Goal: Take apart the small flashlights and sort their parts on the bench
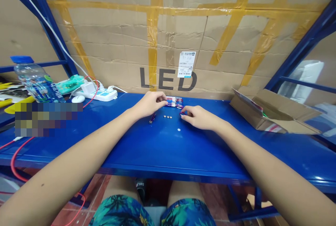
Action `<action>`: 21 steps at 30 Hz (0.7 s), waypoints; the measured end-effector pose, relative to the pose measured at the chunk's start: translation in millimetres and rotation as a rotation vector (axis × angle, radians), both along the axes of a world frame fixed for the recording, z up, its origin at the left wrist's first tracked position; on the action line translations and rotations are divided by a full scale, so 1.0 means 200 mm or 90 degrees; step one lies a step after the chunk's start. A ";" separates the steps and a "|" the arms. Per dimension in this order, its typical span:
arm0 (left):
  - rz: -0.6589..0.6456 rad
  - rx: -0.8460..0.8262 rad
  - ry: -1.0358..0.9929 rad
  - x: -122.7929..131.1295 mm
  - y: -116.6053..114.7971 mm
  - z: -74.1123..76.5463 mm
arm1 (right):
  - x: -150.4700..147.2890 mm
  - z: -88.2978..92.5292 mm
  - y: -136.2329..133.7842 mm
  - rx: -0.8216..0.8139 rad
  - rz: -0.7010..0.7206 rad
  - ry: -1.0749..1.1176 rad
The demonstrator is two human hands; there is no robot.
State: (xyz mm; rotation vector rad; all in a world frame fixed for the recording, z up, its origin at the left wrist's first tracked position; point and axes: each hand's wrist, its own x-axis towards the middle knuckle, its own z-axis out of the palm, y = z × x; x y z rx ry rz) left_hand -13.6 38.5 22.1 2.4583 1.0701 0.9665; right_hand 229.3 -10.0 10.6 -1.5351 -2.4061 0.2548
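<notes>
Three small round pieces (pixel 168 117) lie near the far edge of the table (pixel 147 147), before shiny tubes (pixel 175 101). The right hand (pixel 198 117) seems to pinch a purple piece (pixel 181 113); the left hand (pixel 150 103) curls at the tubes, its grip I cannot tell. Probably this is the picking-up step; the next move needs gentle, exact placing.

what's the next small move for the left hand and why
Probably move the left hand to the three small discs: they lie loose on the table between both hands, and the right hand seems busy pinching a purple piece.
</notes>
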 end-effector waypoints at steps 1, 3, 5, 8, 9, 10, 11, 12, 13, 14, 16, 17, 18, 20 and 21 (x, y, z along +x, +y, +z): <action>-0.003 0.004 0.009 0.00 0.00 0.00 | 0.00 0.01 -0.01 -0.010 -0.005 -0.030; -0.026 0.015 0.045 0.03 -0.01 -0.01 | 0.01 0.01 -0.01 -0.034 -0.023 -0.078; -0.055 0.040 0.105 0.07 -0.02 -0.02 | 0.02 0.02 -0.01 -0.053 -0.036 -0.110; -0.058 0.052 0.168 0.09 -0.02 -0.02 | 0.03 0.04 -0.02 -0.080 -0.045 -0.130; -0.046 0.041 0.173 0.08 -0.02 -0.01 | 0.03 0.04 -0.02 -0.088 -0.050 -0.134; -0.031 0.025 0.170 0.06 -0.01 0.00 | 0.03 0.05 -0.02 -0.096 -0.054 -0.137; -0.014 0.009 0.164 0.04 0.01 0.00 | 0.03 0.06 -0.02 -0.102 -0.059 -0.139; 0.004 -0.004 0.158 0.01 0.02 0.01 | 0.03 0.06 -0.03 -0.106 -0.062 -0.138; 0.021 -0.013 0.149 -0.02 0.04 0.01 | 0.03 0.06 -0.03 -0.110 -0.065 -0.136; 0.034 -0.022 0.140 -0.04 0.06 0.01 | 0.03 0.07 -0.03 -0.114 -0.066 -0.132; 0.045 -0.048 0.142 -0.08 0.11 0.00 | 0.03 0.07 -0.03 -0.121 -0.068 -0.119; 0.047 -0.063 0.148 -0.10 0.13 -0.02 | 0.03 0.07 -0.04 -0.120 -0.067 -0.110; 0.053 -0.080 0.154 -0.10 0.15 -0.03 | 0.02 0.08 -0.04 -0.115 -0.066 -0.099; 0.066 -0.116 0.167 -0.11 0.19 -0.06 | 0.01 0.08 -0.05 -0.095 -0.059 -0.066; 0.071 -0.128 0.173 -0.11 0.20 -0.08 | 0.00 0.08 -0.05 -0.083 -0.052 -0.044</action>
